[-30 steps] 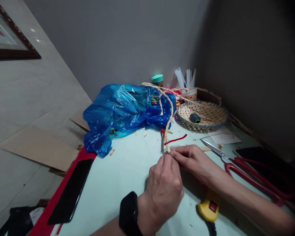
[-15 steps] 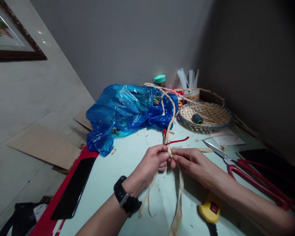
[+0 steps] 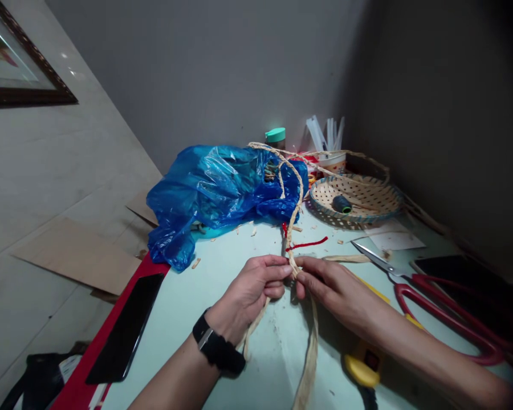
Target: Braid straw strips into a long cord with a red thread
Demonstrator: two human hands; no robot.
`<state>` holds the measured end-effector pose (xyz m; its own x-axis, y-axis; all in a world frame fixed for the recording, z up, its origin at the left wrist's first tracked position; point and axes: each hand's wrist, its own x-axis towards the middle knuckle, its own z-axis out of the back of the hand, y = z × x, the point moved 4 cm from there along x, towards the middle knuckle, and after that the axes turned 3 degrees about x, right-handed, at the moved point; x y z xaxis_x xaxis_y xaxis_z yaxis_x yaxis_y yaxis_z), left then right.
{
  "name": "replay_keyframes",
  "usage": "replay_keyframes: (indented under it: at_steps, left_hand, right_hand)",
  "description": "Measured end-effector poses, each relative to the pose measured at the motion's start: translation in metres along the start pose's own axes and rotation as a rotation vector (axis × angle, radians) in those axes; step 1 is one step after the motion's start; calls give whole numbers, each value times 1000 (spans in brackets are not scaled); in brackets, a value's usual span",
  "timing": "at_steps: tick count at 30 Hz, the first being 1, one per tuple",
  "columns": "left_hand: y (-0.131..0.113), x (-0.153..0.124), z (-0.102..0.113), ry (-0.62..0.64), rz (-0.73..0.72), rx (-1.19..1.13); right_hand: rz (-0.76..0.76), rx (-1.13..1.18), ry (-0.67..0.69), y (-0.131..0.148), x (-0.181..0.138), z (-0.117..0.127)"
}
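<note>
A pale braided cord of flat plant fibre runs from the back of the table down to my fingers. My left hand, with a black watch on its wrist, pinches the braid's lower end from the left. From the right, my right hand pinches the same spot between thumb and fingers. Loose strands hang below; a wide fibre strip drops toward the table's front. A red cord lies just beyond my fingertips.
Red-handled scissors lie at right, near a yellow tape measure under my forearm. A blue plastic bag and a woven basket with a dark thread spool stand behind. A black phone lies at the left edge.
Both hands still grip the braid and have shifted slightly. My left hand has turned a little, drawing its loose strands closer beneath the palm. More yellow shows behind my right forearm.
</note>
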<state>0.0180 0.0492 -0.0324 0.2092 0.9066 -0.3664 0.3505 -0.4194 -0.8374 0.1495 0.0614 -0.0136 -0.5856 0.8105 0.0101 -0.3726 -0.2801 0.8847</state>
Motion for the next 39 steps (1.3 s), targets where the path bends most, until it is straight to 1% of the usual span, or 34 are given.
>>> replay_keyframes:
  at_steps: [5,10,13,17,21,24,29,31,34,36,39]
  left_hand:
    - [0,0,2,-35,-50,28]
    - [1,-3,-3,-111,-104,248]
    - [-3,-7,-7,-195,-127,378]
    - [-6,-9,-6,-277,-157,457]
    - [-3,-5,-2,-288,-153,501]
    - [-2,-4,-1,-289,-147,578]
    - [-5,-7,-5,-347,-246,773]
    - [-3,-8,-7,-342,-250,770]
    - [2,-9,-8,-296,-202,666]
    - [3,-9,-8,-293,-182,590]
    - [3,-9,-5,-330,-148,495]
  right_hand:
    - [4,-49,24,-1,0,1]
    - [-21,-212,-21,-2,-4,-3]
    - [-46,-340,-41,-2,-6,-5]
    - [-76,-460,-21,-3,-5,-1]
    - [-10,-486,-3,1,-1,8]
    - [-6,-490,-31,3,1,12]
    - [-34,-512,-110,5,-3,10]
    - [-21,-488,-128,7,-7,4]
    - [2,-490,-115,8,-14,-9]
    - [43,-573,-97,9,-18,-18]
    - [145,-764,-92,12,-22,-28]
